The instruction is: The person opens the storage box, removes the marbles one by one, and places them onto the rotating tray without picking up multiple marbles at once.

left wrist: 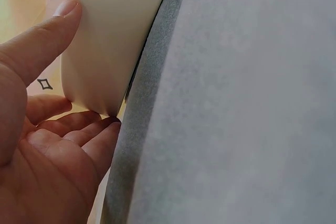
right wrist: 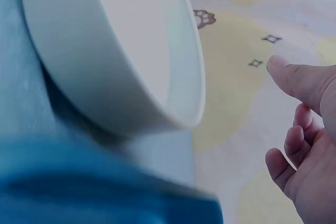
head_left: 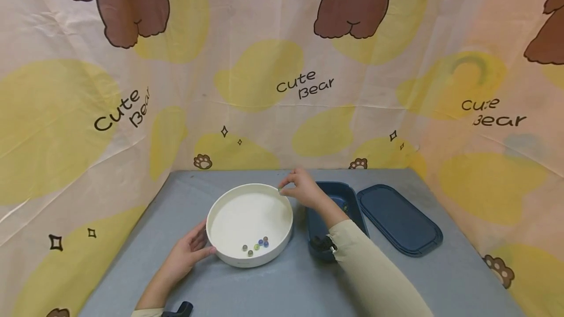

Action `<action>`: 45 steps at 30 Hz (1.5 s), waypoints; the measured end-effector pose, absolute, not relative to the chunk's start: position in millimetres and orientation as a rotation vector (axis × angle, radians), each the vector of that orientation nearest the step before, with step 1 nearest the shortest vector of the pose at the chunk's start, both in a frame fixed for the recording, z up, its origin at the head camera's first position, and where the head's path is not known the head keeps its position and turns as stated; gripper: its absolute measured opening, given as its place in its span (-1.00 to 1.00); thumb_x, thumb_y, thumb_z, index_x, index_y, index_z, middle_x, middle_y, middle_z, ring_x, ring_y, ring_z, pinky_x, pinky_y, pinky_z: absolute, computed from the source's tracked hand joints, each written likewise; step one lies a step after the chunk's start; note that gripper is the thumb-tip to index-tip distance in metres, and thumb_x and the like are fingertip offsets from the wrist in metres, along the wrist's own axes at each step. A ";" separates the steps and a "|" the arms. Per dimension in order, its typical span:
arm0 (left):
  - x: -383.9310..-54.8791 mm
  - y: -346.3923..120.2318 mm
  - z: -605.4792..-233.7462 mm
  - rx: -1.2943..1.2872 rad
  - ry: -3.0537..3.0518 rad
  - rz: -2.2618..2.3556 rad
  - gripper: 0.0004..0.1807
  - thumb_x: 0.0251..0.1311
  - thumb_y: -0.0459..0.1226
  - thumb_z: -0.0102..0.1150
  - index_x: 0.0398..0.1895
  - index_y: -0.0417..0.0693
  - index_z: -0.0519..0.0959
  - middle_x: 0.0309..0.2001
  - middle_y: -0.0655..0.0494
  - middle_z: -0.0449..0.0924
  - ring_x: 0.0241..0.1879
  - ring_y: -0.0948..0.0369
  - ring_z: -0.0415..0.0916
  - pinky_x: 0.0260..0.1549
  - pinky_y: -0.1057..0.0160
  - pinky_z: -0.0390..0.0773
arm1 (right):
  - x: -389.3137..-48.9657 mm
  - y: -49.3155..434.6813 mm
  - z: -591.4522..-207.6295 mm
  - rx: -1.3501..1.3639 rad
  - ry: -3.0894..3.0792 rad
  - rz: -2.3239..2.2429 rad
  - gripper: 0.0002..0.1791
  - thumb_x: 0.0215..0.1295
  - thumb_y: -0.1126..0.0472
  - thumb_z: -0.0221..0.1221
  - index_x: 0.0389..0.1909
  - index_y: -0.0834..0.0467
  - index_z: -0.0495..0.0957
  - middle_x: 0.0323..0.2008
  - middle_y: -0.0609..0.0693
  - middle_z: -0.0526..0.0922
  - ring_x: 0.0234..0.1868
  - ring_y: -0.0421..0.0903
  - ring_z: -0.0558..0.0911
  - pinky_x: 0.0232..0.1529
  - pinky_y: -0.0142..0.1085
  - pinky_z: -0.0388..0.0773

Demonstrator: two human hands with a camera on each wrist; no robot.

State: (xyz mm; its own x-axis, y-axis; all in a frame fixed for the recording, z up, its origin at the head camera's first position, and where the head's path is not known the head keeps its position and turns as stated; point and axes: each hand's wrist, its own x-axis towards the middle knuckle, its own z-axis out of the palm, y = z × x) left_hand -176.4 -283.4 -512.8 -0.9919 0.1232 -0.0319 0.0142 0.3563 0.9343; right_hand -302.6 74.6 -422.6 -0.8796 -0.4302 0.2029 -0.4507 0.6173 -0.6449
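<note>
A round white dish (head_left: 246, 209) with a raised rim holds several glass marbles (head_left: 257, 247) near its front. My left hand (head_left: 187, 253) rests against the dish's left side, thumb at the rim and fingertips touching the outer wall in the left wrist view. Over the dish's right rim, my right hand (head_left: 304, 189) pinches a small greenish marble (head_left: 279, 190) between thumb and index finger; the right wrist view hides it. Under the right forearm stands a dark blue box (head_left: 339, 187), partly covered, with small marbles (head_left: 345, 207) inside.
A dark blue lid (head_left: 401, 220) lies flat on the grey table (head_left: 282, 287), right of the box. A printed cloth curtain (head_left: 264, 126) hangs behind the table and along both sides.
</note>
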 end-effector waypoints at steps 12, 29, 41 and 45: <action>-180.2 -284.6 -516.1 0.078 2.506 1.706 0.11 0.10 -0.14 0.54 0.63 -0.10 0.07 0.61 -0.15 0.05 0.57 -0.07 0.07 0.42 0.10 0.33 | -308.8 31.8 -420.7 0.967 -2.842 1.078 -0.86 0.31 0.15 0.39 -0.15 0.07 0.79 -0.10 0.07 0.53 -0.07 0.03 0.48 -0.07 -0.18 0.50; -180.6 -287.0 -519.8 0.082 2.480 1.730 0.11 0.10 -0.16 0.54 0.64 -0.11 0.06 0.61 -0.15 0.06 0.57 -0.06 0.08 0.42 0.11 0.34 | -310.5 16.9 -425.4 0.958 -2.873 1.195 -0.71 0.31 0.15 0.39 -0.01 0.17 0.75 0.01 0.07 0.43 0.14 0.17 0.44 0.14 -0.08 0.48; -178.7 -285.8 -516.5 0.091 2.493 1.721 0.12 0.11 -0.15 0.54 0.64 -0.12 0.04 0.62 -0.16 0.01 0.57 -0.11 0.05 0.42 0.08 0.31 | -302.9 87.6 -407.7 0.794 -2.853 1.150 -0.69 0.37 0.11 0.35 0.09 0.04 0.70 -0.05 0.05 0.29 -0.07 0.05 0.38 -0.15 -0.14 0.45; -179.9 -284.6 -518.7 0.071 2.477 1.728 0.12 0.09 -0.15 0.55 0.64 -0.09 0.05 0.62 -0.12 0.03 0.58 -0.06 0.06 0.43 0.12 0.31 | -299.5 116.7 -405.1 0.756 -2.833 1.186 -0.70 0.38 0.14 0.34 0.09 0.08 0.70 -0.12 0.05 0.26 -0.13 0.06 0.34 -0.22 -0.15 0.39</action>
